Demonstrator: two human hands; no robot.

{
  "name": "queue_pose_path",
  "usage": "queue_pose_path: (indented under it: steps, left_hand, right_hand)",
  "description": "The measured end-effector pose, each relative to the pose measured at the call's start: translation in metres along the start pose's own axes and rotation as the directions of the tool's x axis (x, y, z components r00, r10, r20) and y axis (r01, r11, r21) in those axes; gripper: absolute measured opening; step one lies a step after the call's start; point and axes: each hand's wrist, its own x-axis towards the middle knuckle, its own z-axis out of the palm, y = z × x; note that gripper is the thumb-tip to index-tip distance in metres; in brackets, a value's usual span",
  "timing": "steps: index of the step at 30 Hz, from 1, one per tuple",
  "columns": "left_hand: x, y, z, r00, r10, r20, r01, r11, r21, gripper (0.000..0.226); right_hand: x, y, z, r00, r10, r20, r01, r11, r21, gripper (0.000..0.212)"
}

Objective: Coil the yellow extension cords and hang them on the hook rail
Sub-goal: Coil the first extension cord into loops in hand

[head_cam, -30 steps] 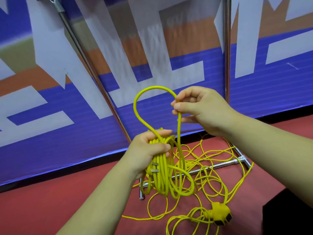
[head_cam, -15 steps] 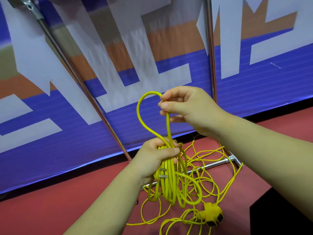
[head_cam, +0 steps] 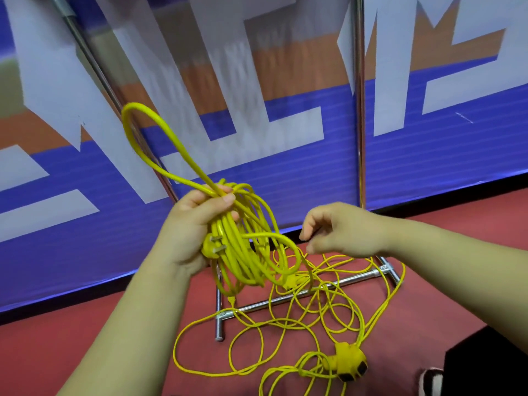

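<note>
— Cord (head_cam: 243, 238), yellow, coiled in loops: where is it?
— Clamped in the left hand (head_cam: 191, 230), one long loop rising above that fist, plug (head_cam: 213, 247) against the palm.
— And the right hand (head_cam: 340, 230)?
— Beside the coil, fingers loosely curled, holding nothing. More cord (head_cam: 314, 318) lies tangled on the floor (head_cam: 71, 338) below.

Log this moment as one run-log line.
left hand: grips thick yellow cord coil | right hand: empty | thin yellow cord: loose on floor

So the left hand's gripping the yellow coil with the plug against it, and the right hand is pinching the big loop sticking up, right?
Not quite. In the head view the right hand is holding nothing, hovering beside the coil. The left hand alone grips the coil, plug and upright loop.
</note>
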Motion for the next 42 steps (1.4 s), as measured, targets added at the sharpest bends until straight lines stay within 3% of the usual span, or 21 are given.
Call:
queue_pose_path:
  steps: [8, 14, 26, 39, 42]
  left_hand:
    - [-0.013, 0.02, -0.026, 0.997, 0.077, -0.005, -0.077, 0.994, -0.072, 0.016]
    - [-0.022, 0.022, -0.05, 0.996, 0.084, 0.036, -0.079, 0.991, -0.107, 0.016]
    - [-0.036, 0.026, -0.08, 0.992, 0.121, 0.021, -0.116, 0.981, -0.156, 0.017]
    - [-0.034, 0.012, -0.071, 0.997, 0.072, 0.009, -0.071, 0.992, -0.106, 0.016]
    - [-0.03, 0.006, -0.069, 0.999, 0.037, 0.02, -0.036, 0.997, -0.065, 0.03]
  right_hand:
    - [0.015, 0.005, 0.034, 0.994, -0.057, 0.088, 0.057, 0.998, 0.003, 0.023]
    - [0.032, -0.012, 0.059, 0.987, -0.136, -0.081, 0.141, 0.989, 0.055, 0.021]
    - [0.033, -0.041, 0.079, 0.978, -0.152, -0.141, 0.158, 0.987, 0.031, 0.013]
    - [0.017, -0.072, 0.058, 0.952, -0.105, -0.289, 0.193, 0.936, 0.295, 0.015]
    - [0.014, -0.083, 0.051, 0.94, -0.098, -0.328, 0.203, 0.932, 0.302, 0.015]
